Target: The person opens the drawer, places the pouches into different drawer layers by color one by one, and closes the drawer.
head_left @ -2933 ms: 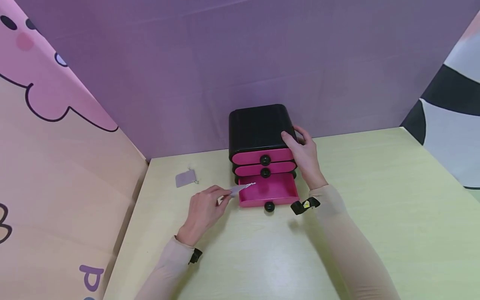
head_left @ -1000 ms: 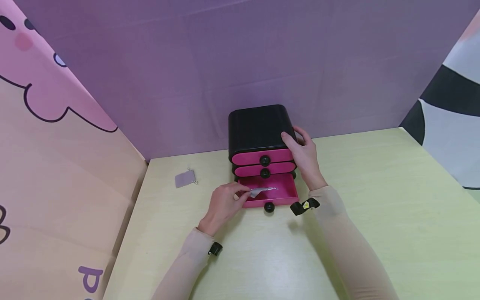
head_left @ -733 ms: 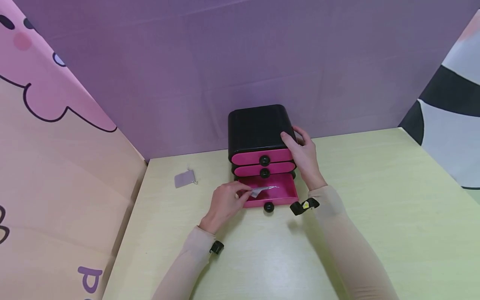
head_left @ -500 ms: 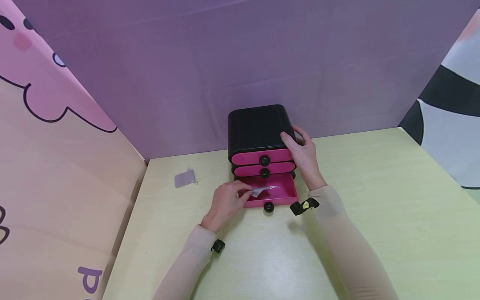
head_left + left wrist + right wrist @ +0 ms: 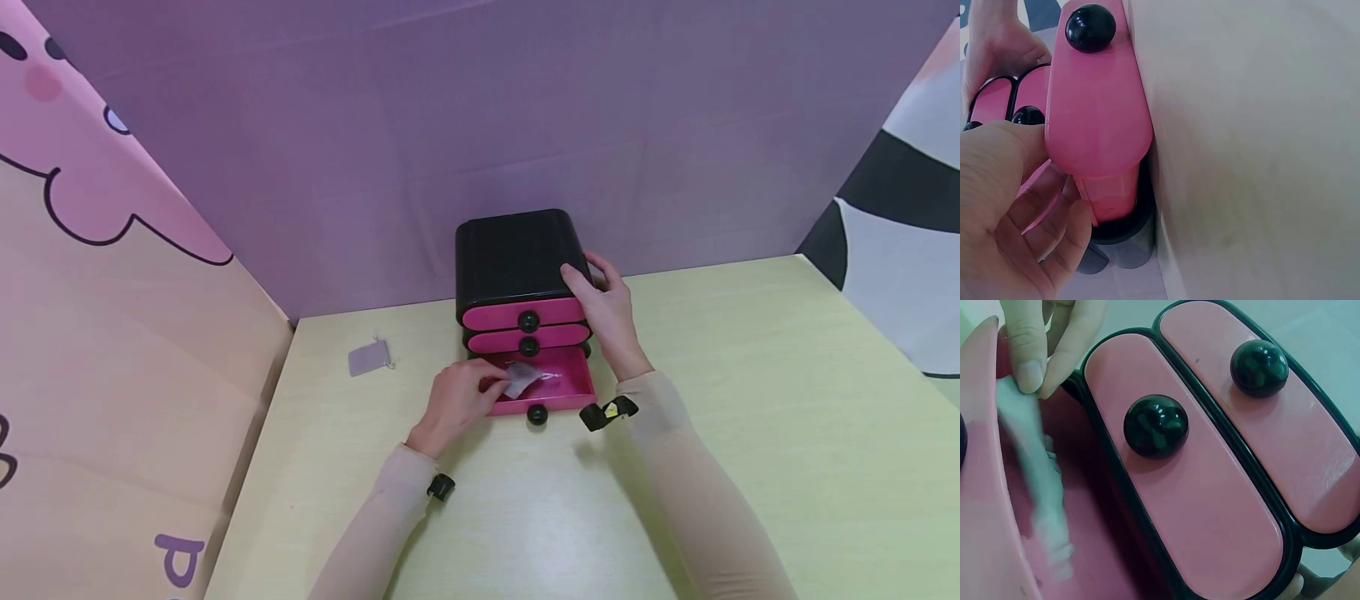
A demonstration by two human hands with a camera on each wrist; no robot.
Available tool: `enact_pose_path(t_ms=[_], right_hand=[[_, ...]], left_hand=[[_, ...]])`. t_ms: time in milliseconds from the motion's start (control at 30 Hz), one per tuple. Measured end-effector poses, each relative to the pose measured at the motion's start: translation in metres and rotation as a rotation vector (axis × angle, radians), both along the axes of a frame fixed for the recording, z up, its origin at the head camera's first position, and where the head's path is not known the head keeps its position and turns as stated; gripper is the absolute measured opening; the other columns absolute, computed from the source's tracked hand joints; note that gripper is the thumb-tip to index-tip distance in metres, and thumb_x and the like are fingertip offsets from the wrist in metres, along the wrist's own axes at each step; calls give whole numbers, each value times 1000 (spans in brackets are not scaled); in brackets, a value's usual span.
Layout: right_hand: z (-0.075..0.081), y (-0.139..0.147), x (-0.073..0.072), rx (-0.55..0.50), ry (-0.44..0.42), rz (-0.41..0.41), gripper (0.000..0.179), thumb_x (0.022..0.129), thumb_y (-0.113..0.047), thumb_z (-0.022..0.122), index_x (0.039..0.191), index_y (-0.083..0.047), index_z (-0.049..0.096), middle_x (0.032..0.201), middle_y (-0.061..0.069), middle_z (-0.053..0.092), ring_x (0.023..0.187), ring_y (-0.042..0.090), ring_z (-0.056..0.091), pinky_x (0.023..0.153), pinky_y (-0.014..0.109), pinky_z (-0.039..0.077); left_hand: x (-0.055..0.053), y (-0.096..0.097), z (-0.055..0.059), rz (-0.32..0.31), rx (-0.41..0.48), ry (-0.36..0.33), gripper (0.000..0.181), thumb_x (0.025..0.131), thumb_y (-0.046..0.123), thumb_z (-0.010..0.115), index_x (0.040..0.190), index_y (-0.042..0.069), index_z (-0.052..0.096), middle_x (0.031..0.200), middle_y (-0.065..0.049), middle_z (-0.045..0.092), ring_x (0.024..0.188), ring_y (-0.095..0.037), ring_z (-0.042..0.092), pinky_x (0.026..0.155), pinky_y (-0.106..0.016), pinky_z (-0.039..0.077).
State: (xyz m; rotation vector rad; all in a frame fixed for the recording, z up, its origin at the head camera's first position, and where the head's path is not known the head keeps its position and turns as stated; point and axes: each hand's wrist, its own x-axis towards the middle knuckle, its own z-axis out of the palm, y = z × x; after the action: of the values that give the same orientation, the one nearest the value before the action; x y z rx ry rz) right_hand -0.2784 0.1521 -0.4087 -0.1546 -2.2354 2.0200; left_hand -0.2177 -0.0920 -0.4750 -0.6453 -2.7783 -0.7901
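My left hand (image 5: 456, 404) reaches over the left side of the pulled-out bottom drawer (image 5: 573, 379). Thumb and finger pinch one edge of a small pale lilac drawstring pouch (image 5: 522, 379), which hangs into the pink drawer, its white cord end toward the right. In the right wrist view the pouch (image 5: 1038, 469) is blurred below the fingertips. My right hand (image 5: 609, 321) grips the right side of a black mini chest of drawers (image 5: 521, 254), thumb on its top edge. In the left wrist view the drawer front (image 5: 1099, 112) hides the pouch.
A second lilac drawstring pouch (image 5: 368, 358) lies flat on the pale wood table (image 5: 540, 508), left of the chest. The upper two pink drawers are closed, each with a round black knob (image 5: 528, 321). A purple cloth backdrop (image 5: 480, 150) rises behind the chest.
My left hand has moved right, carrying the pouch from the drawer's left side to inside it. Lately the pouch has turned from edge-on to show its broad face. My right hand stays put.
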Motion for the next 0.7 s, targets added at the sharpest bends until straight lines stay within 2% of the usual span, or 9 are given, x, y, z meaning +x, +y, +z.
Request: enact_pose_path(t_ms=[167,433,700], right_hand=[[0,0,1,0,2,3,76,100,-56,63,166,-28,37,158,18,47,137,32,49,121,55,42],[1,1,1,9,7,-4,76,100,-56,62,165,-26,38,156,19,49,136,32,51,121,55,42],[2,2,2,11,12,-4,77,100,-56,63,165,-25,38,156,20,48,135,32,50,121,55,41]], left_hand=[[-1,1,0,15,13,-30,14,99,23,78,110,19,86,111,0,82,92,-17,72,75,-29,54],[-1,2,0,20,25,-53,13,98,23,78,108,19,86,107,1,82,76,-11,59,67,-25,45],[3,0,0,12,44,-71,14,99,24,77,109,20,85,101,3,80,74,-10,57,67,-25,45]])
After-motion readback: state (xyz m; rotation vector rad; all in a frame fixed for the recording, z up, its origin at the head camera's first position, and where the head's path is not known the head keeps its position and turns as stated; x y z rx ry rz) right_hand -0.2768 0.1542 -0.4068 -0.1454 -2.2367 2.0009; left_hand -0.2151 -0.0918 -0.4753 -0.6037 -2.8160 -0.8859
